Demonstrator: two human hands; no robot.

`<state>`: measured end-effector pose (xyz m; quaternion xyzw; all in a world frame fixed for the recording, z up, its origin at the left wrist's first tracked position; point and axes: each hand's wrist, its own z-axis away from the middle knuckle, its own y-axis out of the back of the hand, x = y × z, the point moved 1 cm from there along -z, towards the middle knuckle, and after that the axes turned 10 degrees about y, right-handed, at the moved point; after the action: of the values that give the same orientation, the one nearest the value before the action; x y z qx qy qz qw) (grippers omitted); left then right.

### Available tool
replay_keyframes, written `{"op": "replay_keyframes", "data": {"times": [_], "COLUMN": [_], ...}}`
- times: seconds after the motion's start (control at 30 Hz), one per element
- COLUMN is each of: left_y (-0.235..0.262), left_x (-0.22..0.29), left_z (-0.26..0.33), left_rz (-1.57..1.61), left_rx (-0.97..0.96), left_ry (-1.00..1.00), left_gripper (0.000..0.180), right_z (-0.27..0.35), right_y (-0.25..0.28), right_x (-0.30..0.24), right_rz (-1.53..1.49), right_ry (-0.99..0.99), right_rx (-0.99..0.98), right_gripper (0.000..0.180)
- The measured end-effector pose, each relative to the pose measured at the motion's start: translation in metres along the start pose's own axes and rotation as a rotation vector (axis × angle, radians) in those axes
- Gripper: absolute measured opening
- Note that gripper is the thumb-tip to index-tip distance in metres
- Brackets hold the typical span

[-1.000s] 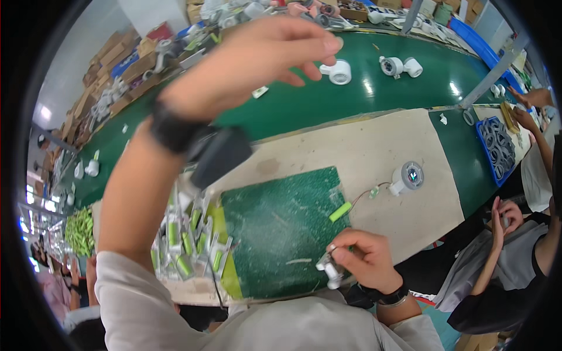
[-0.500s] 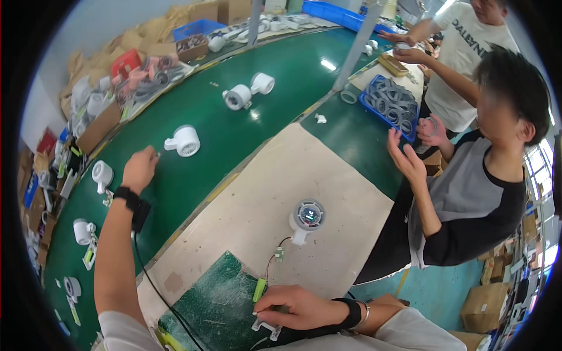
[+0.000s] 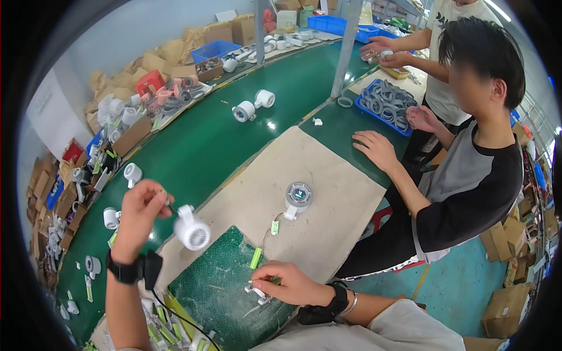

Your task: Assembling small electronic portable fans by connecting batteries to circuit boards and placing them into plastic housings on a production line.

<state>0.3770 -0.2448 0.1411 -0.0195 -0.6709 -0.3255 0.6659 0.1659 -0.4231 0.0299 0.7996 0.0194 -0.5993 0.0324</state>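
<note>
My left hand (image 3: 142,210), fingers pinched, grips the thin wire of a white fan head (image 3: 193,231). The fan head hangs in the air beside the hand, over the near edge of the belt, its slotted grille showing. My right hand (image 3: 293,284) is closed on a small white plastic bracket (image 3: 257,294) above the green mat (image 3: 205,278). Just beyond those fingers lies a light-green battery cell (image 3: 256,257), wired to a small circuit board (image 3: 275,227). The wire runs on to a second fan head (image 3: 298,196) with a lit display, lying on the beige board (image 3: 252,193).
Along the green belt (image 3: 175,152) lie more fan heads (image 3: 243,111). A blue basket (image 3: 383,126) of grey rings stands at the far right. One co-worker sits on the right, and another person stands behind. Green cells and white parts (image 3: 167,327) are heaped near my left forearm.
My left hand has lifted a fan head off the belt by its wire and brought it nearer. My right hand stays at the bracket. The seated co-worker's hand has lowered to the table.
</note>
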Motion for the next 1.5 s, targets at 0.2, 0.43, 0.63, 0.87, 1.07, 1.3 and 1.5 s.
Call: {"op": "replay_keyframes", "data": {"times": [0.2,0.43,0.63,0.87,1.07,1.3,1.5], "left_y": [-0.046,-0.085,-0.104,-0.105,-0.100,-0.102,-0.105], "left_x": [-0.010,-0.052,-0.075,-0.076,-0.074,-0.072,-0.076], "left_z": [0.110,0.147,0.158,0.160,0.157,0.155,0.159], "left_rz": [0.553,0.388,0.544,0.511,0.345,0.091,0.100], "left_rx": [0.221,0.112,0.090,0.052,0.021,0.159,0.070], "left_ry": [-0.056,0.161,0.144,0.119,0.049,-0.122,-0.097], "left_gripper": [0.019,0.021,0.018,0.016,0.015,0.013,0.014], "right_z": [-0.010,-0.020,-0.029,-0.029,-0.033,-0.017,-0.015], "right_y": [-0.003,-0.012,-0.031,-0.032,-0.027,-0.040,-0.032], "right_x": [-0.013,-0.034,-0.017,-0.013,-0.022,-0.022,-0.023], "right_rz": [0.065,0.203,0.254,0.287,0.281,0.661,0.554], "right_ry": [0.110,0.131,0.144,0.153,0.079,0.353,0.275], "right_rx": [0.163,0.079,-0.100,-0.155,-0.207,0.000,-0.156], "right_gripper": [0.008,0.003,0.003,0.005,0.005,0.006,0.010]}}
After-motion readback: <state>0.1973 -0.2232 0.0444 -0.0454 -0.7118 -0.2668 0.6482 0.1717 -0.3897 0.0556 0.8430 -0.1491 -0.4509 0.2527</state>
